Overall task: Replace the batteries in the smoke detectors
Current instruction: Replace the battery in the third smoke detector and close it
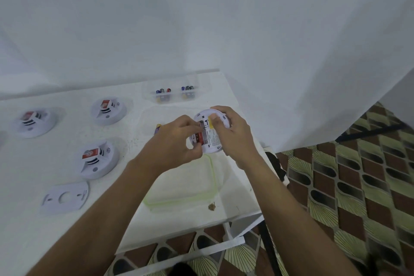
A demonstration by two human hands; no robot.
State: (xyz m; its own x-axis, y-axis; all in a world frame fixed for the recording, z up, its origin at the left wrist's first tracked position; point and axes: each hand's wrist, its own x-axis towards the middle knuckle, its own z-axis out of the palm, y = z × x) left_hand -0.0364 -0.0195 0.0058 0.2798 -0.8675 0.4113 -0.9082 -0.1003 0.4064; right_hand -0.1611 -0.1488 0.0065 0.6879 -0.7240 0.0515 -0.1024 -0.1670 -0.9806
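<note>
A person is holding a round white smoke detector (pixel 214 139) back side up above the right end of a white counter (pixel 134 186), working on it with both bare hands. The right hand (pixel 235 134) is cupping the detector's right rim, its grip curled round the casing and the thumb lying across the yellow-and-white label. The left hand (pixel 177 141) is reaching in from the left, its grip pinching a red battery (pixel 200 138) that is sitting in the detector's open compartment, fingers at its far end and thumb at its near end. Whether the battery is fully seated cannot be told.

Three more units, each bearing a red tag, are lying on the counter to the left: a far-left detector (pixel 33 122), a rear detector (pixel 108 111) and a near detector (pixel 98 159). A flat white mounting plate (pixel 65 197) is lying just in front of the near detector.

Along the counter's back edge, a clear box (pixel 174 83) is holding spare batteries (pixel 163 91) standing upright in two clusters. A loose battery (pixel 158 129), yellow and purple, is peeking out just left of the left hand. Beneath the hands, a clear container with a pale green rim (pixel 213 172) is resting on the counter. A brown-and-green patterned floor (pixel 358 186) is showing to the right.
</note>
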